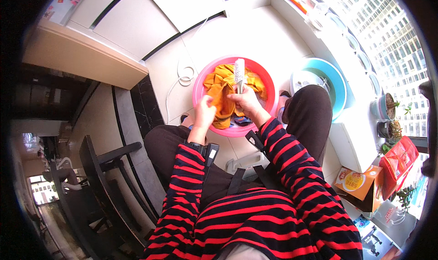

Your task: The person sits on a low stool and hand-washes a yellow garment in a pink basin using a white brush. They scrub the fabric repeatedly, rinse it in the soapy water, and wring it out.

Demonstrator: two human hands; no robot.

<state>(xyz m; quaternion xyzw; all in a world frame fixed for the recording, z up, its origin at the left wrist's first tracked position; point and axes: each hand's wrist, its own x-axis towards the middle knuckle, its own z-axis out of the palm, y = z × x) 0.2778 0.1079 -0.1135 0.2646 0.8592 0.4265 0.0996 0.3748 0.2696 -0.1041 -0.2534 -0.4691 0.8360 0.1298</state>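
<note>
A pink plastic basin (272, 99) stands on the floor before me, between my feet. Mustard-yellow cloth (222, 85) fills most of it, and a dark and blue patterned piece of fabric (242, 119) shows at its near side. My right hand (249, 104) is closed around the handle of a scrubbing brush (239, 72), whose bristle end points away from me over the cloth. Its thumb lies against a raised fold of the cloth. At the basin's left side, my left hand (205, 113) has curled fingers beside the cloth; whether they pinch it cannot be told.
A turquoise basin (338, 75) with pale items inside stands to the right, behind my right knee. A white cable (184, 77) lies coiled on the tiles at left. Potted plants (385, 107) and an orange carton (357, 183) line the window side; a dark chair (113, 178) is at left.
</note>
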